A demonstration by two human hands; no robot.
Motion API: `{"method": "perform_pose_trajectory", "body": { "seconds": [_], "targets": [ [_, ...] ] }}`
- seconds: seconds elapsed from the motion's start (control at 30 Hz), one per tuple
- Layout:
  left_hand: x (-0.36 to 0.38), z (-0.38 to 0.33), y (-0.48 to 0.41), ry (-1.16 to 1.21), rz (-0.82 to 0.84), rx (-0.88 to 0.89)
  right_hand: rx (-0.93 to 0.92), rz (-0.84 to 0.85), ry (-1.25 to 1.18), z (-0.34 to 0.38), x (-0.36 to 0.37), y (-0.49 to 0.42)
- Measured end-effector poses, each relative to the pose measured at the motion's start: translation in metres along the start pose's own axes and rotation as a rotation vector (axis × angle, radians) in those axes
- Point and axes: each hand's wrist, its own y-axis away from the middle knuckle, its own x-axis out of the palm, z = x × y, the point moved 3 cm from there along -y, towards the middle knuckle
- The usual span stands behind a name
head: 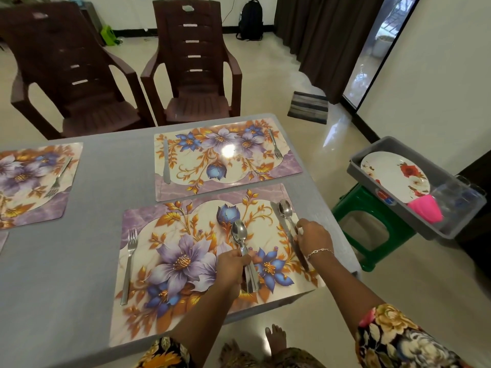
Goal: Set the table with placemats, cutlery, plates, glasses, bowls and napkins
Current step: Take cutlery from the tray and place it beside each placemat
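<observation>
A floral placemat (186, 261) lies nearest me on the grey table (106, 208), with a fork (129, 264) on its left side. My left hand (233, 266) grips a bundle of spoons (240, 235), bowls pointing away from me, above the mat's middle. My right hand (313, 235) pinches the handle of a single spoon (285, 209) lying on the mat's right edge beside a knife (288, 235). The far placemat (225, 158) carries a knife (166, 166) at its left and a fork (275, 144) at its right. A third placemat (32, 184) at the left holds a fork (58, 177).
A grey tub (377, 187) on a green stool (372, 216) stands right of the table, holding a rose-patterned plate (398, 181), a pink cup (425, 208) and glasses (457, 195). Two brown chairs (196, 62) stand behind the table. My bare feet (276, 338) are by the near edge.
</observation>
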Motion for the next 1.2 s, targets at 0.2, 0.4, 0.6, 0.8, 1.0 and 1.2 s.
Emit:
{"method": "perform_pose_trajectory", "body": {
  "seconds": [0.2,0.4,0.6,0.8,1.0,1.2],
  "targets": [
    [-0.002,-0.002,-0.002,0.026,0.009,-0.008,0.163,-0.079,-0.316,-0.016,-0.014,0.006],
    [-0.005,0.001,0.005,0.043,0.03,0.001,0.164,-0.088,-0.541,-0.003,-0.025,0.034],
    [-0.025,0.0,0.031,0.205,-0.02,0.042,-0.052,0.376,-0.84,0.07,-0.013,0.062],
    [-0.08,0.01,0.082,0.332,-0.197,0.214,-0.115,0.739,-0.989,0.141,0.003,0.107],
    [-0.148,0.05,0.145,0.516,-0.341,0.274,-0.224,0.982,-0.956,0.205,0.036,0.177],
    [-0.215,0.078,0.184,0.643,-0.485,0.344,-0.312,1.141,-0.922,0.274,0.05,0.238]
  ]
}}
